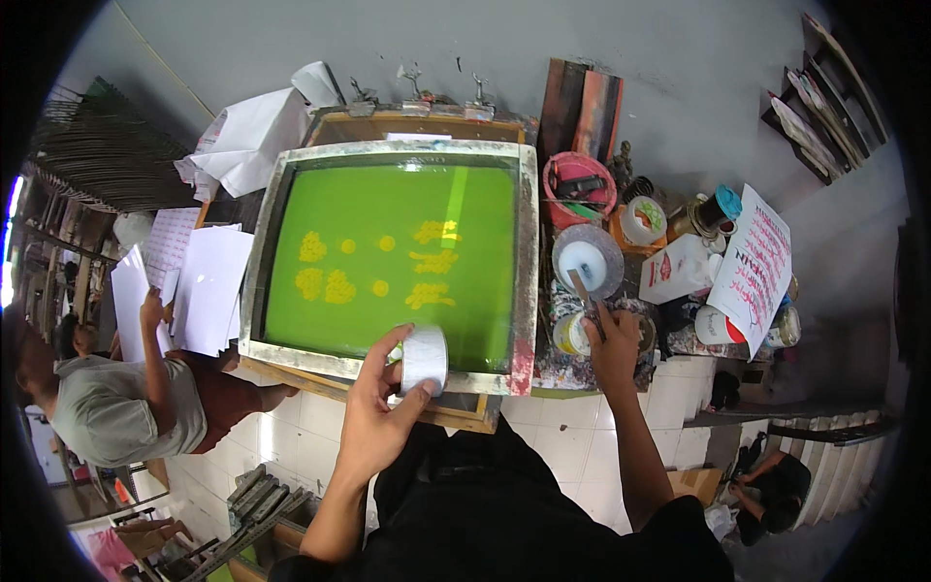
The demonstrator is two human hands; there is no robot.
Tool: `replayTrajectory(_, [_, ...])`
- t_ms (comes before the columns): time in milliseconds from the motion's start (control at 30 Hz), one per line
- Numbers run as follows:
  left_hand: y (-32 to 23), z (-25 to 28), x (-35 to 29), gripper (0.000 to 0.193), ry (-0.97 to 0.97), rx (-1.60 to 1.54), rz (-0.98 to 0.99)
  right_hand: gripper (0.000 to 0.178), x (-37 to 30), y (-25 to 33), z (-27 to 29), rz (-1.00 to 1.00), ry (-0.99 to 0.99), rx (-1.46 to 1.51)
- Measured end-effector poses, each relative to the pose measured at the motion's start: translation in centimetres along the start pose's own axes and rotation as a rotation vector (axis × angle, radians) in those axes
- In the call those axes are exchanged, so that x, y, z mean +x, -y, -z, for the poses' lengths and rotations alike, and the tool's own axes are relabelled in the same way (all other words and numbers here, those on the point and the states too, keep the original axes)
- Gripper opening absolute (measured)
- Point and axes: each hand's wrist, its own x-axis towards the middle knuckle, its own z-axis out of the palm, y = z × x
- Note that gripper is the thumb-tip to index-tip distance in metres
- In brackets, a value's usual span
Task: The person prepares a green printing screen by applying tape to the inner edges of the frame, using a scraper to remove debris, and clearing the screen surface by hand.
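A screen-printing workshop, by the look of its gear: a framed green screen (388, 204) with yellow marks lies flat, with metal clamps (417, 105) along its far side. To the right, a paint-smeared bench (567, 376) holds a grey bowl (610, 275) of white paste and a pink bucket (608, 204). On the left, another person (131, 403) handles loose paper (208, 291) near a dark rack (102, 145).

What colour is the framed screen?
The framed screen is bright green with yellow marks, shown in the head view.
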Motion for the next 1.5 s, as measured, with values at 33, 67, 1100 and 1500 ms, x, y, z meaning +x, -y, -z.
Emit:
replayTrajectory(33, [-0.1,0.5,0.2,0.064,-0.013,0.043,-0.023,0.046,-0.1,-0.1,0.0,-0.022,-0.008,0.003])
replayTrajectory(67, [0.0,1.2,0.4,0.065,-0.027,0.086,-0.046,0.047,-0.1,-0.3,0.0,-0.043,-0.016,0.006])
replayTrajectory(1100, [-3.1,21.5,39.5,0.115,0.193,0.789,-0.662,0.08,-6.4,34.2,-6.0,-1.09,0.739,1.122])
replayTrajectory(1500, [-1.9,22.5,41.4,0.113,0.395,0.772,-0.591,0.079,-6.1,37.7,-7.2,-1.243,0.391,1.044])
